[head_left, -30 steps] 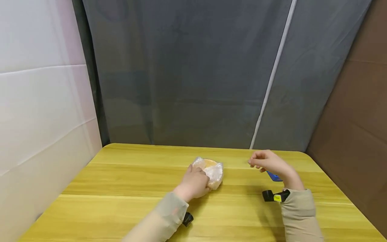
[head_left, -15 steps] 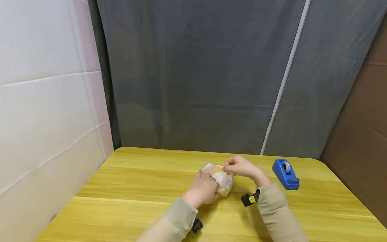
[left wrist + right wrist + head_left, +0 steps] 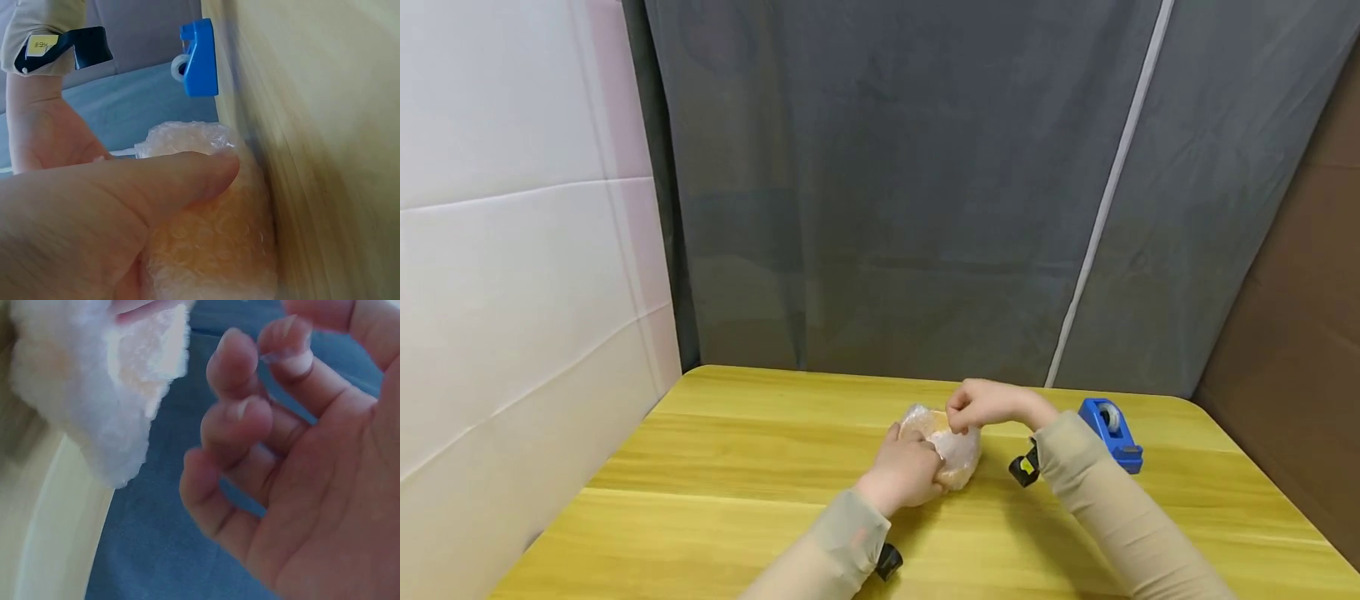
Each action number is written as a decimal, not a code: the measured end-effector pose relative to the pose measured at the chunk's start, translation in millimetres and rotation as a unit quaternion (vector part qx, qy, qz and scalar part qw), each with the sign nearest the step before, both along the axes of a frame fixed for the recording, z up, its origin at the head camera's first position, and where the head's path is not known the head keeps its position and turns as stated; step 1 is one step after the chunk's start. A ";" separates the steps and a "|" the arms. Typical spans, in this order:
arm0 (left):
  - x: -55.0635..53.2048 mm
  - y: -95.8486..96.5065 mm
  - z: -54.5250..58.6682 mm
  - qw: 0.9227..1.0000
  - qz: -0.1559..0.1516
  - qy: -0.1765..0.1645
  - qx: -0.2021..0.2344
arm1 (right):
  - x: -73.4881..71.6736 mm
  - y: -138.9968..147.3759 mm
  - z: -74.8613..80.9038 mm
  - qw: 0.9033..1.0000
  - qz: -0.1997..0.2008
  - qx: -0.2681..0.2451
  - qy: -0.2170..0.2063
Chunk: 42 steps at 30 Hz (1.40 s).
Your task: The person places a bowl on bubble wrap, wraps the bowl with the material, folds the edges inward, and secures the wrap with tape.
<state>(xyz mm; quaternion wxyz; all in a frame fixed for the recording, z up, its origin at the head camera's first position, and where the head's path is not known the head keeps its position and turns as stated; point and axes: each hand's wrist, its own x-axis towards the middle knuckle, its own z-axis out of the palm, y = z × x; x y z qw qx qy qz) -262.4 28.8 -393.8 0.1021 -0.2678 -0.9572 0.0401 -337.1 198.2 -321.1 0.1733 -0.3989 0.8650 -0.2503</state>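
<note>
A roundish bundle of bubble wrap (image 3: 961, 454) with something orange-yellow inside rests on the table. My left hand (image 3: 901, 473) holds it from the left, its thumb (image 3: 206, 175) lying along the wrap in the left wrist view and the other fingers over the top. Bent down at the wrist, my right hand (image 3: 988, 403) hovers at the bundle's upper right edge. A small clear strip, like tape (image 3: 279, 356), shows at its index fingertip, pinched near the thumb. The other fingers curl loosely, a little apart from the wrap in the right wrist view.
A blue tape dispenser (image 3: 1126, 454) with a roll in it stands to the right, partly behind the right sleeve. Beyond the wooden table (image 3: 737, 433) hangs a grey curtain (image 3: 887, 208), with a white panel at left and a brown one at right.
My right hand has moved left from beside the dispenser to the bundle, then turned its fingers downward over the edge. The left hand keeps its hold. The head view has shifted slightly.
</note>
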 end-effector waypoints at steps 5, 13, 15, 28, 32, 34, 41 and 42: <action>-5.5 -1.4 -1.2 0.999 -0.014 -0.015 0.033 | -1.2 -6.3 -3.3 0.999 0.014 0.042 -0.004; -11.1 -5.4 3.7 0.995 -0.023 -0.061 0.074 | -1.7 -11.3 -12.8 0.996 -0.005 0.088 0.018; -11.1 -6.3 5.4 0.995 -0.022 -0.066 0.073 | -1.1 -13.0 -14.3 0.994 -0.003 0.098 0.038; -8.5 -7.0 9.7 0.996 -0.011 -0.071 0.053 | -1.6 -18.3 -21.0 0.990 -0.024 0.115 0.084; -8.3 -6.2 10.1 0.997 -0.011 -0.064 0.052 | -2.7 -18.1 -20.8 0.989 -0.022 0.111 0.095; -8.3 -5.4 9.4 0.997 -0.010 -0.061 0.053 | -2.6 -17.8 -20.5 0.989 -0.020 0.111 0.099; -10.1 -3.9 7.4 0.996 -0.011 -0.066 0.063 | 0.0 -18.8 -21.8 0.983 -0.022 0.134 0.123; -10.3 -4.3 8.1 0.996 -0.012 -0.067 0.064 | 0.5 -19.5 -22.3 0.981 -0.023 0.141 0.129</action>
